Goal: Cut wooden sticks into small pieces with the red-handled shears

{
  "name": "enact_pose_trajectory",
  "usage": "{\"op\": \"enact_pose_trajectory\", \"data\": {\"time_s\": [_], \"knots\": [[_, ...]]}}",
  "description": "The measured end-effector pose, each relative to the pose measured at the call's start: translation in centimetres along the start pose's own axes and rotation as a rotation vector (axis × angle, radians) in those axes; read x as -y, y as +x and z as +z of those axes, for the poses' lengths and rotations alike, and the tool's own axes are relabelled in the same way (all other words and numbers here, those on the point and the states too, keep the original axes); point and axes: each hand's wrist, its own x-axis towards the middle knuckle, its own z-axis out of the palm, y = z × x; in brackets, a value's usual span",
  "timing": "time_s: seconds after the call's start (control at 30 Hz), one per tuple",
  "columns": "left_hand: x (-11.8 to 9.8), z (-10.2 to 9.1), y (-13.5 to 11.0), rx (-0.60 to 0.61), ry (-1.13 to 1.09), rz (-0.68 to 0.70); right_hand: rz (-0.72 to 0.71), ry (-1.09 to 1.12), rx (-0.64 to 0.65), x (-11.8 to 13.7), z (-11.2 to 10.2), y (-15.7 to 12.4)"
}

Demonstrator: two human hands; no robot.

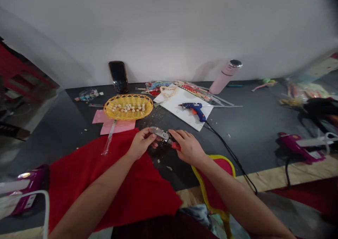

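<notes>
My right hand point(190, 146) is wrapped round the red handle of a pair of pruning shears point(164, 135), above the dark table in front of me. The grey blades point left towards my left hand point(142, 143). Its thumb and fingers are closed close against the blades, and whatever they pinch is too small or too hidden to name. A tiny pale bit shows at the blade's upper edge. Beyond my left hand, a yellow woven basket point(128, 116) holds several small whitish pieces. Red cloth point(120, 193) lies under my left forearm.
A blue glue gun point(194, 109) rests on a white board point(175, 108), its black cord trailing right. Behind stand a pink bottle point(224, 77) and a phone point(118, 77) against the wall. Pink paper point(118, 127) lies by the basket. Purple devices point(301, 147) sit at both sides.
</notes>
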Motion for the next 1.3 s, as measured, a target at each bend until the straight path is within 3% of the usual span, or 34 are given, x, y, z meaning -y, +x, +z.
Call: {"op": "enact_pose_trajectory", "data": {"time_s": [0.27,1.3], "knots": [[0.0,0.2,-0.2,-0.04,0.068,0.023,-0.037,-0.001,0.042,-0.6,-0.1,0.1],[0.0,-0.7,-0.3,0.232,-0.055,-0.059,-0.174,0.07,0.078,-1.5,-1.2,0.0]]}}
